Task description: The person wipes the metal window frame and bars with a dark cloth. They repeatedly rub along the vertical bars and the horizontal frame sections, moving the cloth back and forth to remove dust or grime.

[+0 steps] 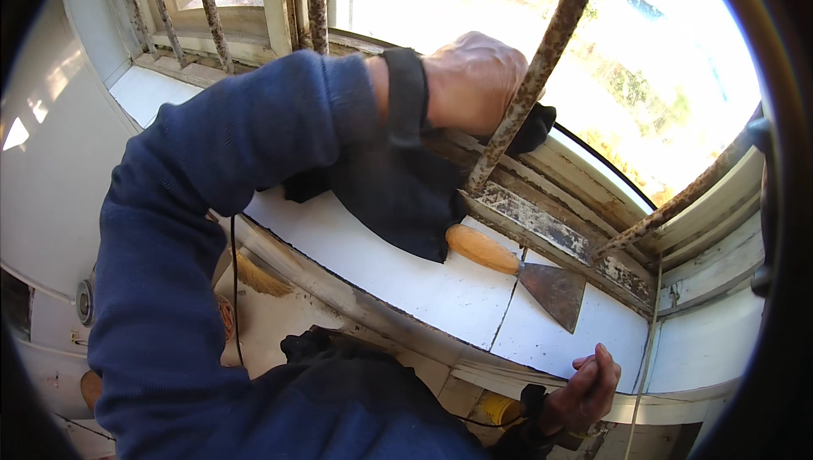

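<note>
My left hand [476, 82], in a blue sleeve with a black strap at the wrist, reaches behind a rusty window bar [540, 69]. It presses a bunched black cloth [537, 130] near the lower window frame; its fingertips are mostly hidden. More dark cloth [400, 200] hangs below the wrist onto the white tiled sill [438, 295]. On those tiles lies a scraper with a wooden handle [483, 248] and a stained metal blade [556, 292]. Near the sill's front edge, my right hand [584, 390] is loosely curled and appears empty, with a black strap at its wrist.
The wooden window frame [540, 219] has flaking paint. Further rusty bars [213, 12] stand at the left, and another bar [679, 203] slants at the right. Below the sill are brush bristles [260, 276], a black cable [235, 295] and a yellow container [498, 408].
</note>
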`<state>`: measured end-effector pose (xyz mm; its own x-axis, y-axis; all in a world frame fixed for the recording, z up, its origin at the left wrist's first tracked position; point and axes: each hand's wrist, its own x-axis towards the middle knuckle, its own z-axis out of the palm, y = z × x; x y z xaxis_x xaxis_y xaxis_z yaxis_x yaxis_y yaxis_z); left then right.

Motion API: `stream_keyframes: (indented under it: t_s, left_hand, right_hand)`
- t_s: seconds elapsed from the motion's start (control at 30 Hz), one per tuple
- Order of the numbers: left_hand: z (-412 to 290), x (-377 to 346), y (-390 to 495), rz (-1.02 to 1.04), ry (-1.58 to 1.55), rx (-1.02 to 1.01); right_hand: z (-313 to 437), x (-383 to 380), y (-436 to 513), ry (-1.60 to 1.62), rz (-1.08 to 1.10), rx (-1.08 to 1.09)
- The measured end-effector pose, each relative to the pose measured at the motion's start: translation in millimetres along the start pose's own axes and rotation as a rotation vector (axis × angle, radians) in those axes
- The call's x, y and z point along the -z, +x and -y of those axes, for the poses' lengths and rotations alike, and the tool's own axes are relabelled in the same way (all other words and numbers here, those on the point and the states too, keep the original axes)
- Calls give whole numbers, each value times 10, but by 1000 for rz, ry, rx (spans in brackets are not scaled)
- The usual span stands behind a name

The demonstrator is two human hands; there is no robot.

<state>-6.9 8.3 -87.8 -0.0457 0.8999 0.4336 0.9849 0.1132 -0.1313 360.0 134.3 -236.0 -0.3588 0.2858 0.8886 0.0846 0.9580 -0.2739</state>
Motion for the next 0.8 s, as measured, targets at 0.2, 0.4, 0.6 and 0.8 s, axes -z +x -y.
stream_keyframes:
  t_s: [0.2,0.4,0.6,0.8]
  left_hand:
    - [29,52,-39,83,132,62]
    - [280,366,-393,189,395,301]
    - [106,110,-106,146,192,240]
    - [20,34,67,41,-9,62]
  right_hand:
    - [-35,38,-26,54,15,14]
    - [-7,49,-32,56,45,-4]
    - [-11,65,-24,55,87,-24]
    - [-66,48,-51,66,34,24]
